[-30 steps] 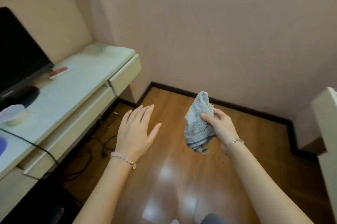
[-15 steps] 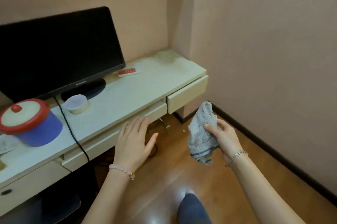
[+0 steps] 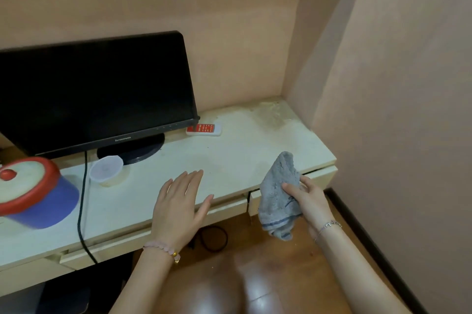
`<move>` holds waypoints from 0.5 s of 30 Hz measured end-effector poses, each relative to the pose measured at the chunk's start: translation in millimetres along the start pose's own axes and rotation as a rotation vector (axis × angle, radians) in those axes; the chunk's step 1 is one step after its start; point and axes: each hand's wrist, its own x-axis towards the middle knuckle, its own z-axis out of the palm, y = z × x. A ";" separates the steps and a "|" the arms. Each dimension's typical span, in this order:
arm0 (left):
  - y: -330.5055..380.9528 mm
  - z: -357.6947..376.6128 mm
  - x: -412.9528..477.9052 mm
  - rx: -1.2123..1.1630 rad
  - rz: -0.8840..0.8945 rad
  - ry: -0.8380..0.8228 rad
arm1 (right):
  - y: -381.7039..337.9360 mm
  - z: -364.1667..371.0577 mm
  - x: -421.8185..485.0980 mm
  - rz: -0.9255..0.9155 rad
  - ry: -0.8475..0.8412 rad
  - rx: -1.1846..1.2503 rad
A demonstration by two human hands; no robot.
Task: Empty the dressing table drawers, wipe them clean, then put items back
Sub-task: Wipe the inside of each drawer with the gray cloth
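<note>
Grey cloth (image 3: 278,193) in right hand (image 3: 310,201), left hand (image 3: 178,209) flat above dressing table (image 3: 242,158)

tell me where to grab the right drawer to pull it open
No handle shows on the drawer front, so probably hook fingers under its bottom edge, coming from below and in front. The left hand is free and open; the right hand holds the cloth, which covers part of the front.
</note>
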 end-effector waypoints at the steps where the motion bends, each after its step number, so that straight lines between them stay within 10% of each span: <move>1: 1.0 4.0 9.1 -0.004 -0.008 -0.002 | -2.9 1.2 13.0 0.010 -0.012 -0.001; 15: 44.2 67.2 137.5 -0.274 0.024 -0.089 | -23.5 32.3 164.0 0.146 -0.139 0.052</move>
